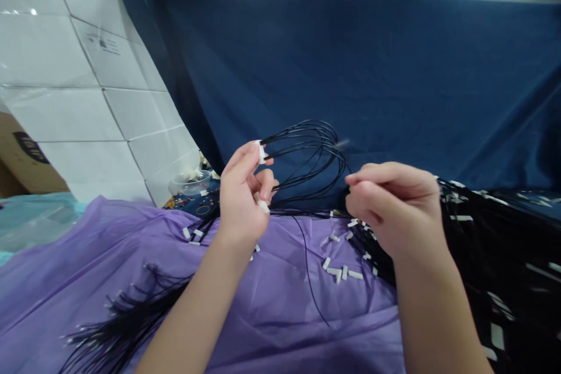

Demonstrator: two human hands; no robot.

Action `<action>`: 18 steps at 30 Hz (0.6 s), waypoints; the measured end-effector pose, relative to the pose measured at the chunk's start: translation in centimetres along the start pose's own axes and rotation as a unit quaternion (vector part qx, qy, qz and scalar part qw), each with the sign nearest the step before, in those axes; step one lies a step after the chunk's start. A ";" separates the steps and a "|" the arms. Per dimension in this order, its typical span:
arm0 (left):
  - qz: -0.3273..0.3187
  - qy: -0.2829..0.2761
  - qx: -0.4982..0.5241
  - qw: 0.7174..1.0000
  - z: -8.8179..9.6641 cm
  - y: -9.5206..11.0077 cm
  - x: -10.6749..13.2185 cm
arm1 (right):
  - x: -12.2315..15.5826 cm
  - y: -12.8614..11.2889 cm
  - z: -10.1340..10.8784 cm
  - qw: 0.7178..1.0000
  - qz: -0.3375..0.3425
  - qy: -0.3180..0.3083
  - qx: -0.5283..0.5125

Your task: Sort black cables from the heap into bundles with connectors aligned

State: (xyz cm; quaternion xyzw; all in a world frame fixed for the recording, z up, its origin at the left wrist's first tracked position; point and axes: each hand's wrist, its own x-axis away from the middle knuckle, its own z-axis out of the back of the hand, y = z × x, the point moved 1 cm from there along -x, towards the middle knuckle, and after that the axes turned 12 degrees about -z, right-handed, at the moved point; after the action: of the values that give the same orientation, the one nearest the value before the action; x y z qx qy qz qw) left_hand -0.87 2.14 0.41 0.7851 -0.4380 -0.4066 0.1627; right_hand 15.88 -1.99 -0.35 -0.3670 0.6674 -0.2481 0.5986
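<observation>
Raised over the purple cloth, my left hand [248,187] is closed on a bundle of thin black cords [302,178]. The cords loop out to the right from a white tag [262,152] between its thumb and finger. Another white piece [262,203] sticks out at the palm. My right hand [390,204] is closed in a pinch at the right end of the loops, where a cord end reaches its fingertips. What lies inside that pinch is mostly hidden. A single black cord [307,257] hangs or lies below, between my hands.
Loose white tags [344,273] lie on the purple cloth [280,315]. A black cord bundle [131,315] rests at lower left, and a large pile of tagged black cords [473,257] at right. Behind are a clear bowl [189,181], white boxes [87,70] and a blue curtain [372,70].
</observation>
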 end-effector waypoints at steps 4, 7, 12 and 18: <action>0.002 -0.031 -0.020 0.999 -0.2 -0.1 0.3 | 0.1 0.0 -0.7 0.983 -0.028 0.029 0.176; -0.004 -0.043 -0.026 0.999 -0.3 -0.2 0.5 | 0.0 0.0 -0.9 0.973 -0.024 0.047 0.223; -0.010 -0.052 -0.031 0.998 -0.4 -0.4 0.7 | 0.0 0.0 -0.7 0.965 -0.019 0.068 0.254; -0.024 -0.058 -0.035 0.997 -0.4 -0.5 0.7 | -0.1 0.1 -0.7 0.955 -0.005 0.077 0.287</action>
State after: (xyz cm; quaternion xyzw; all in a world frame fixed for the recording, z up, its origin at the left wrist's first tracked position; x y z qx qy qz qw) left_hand -0.07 1.83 0.02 0.7647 -0.4129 -0.4700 0.1544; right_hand 15.16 -1.96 -0.24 -0.1630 0.6101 -0.4601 0.6241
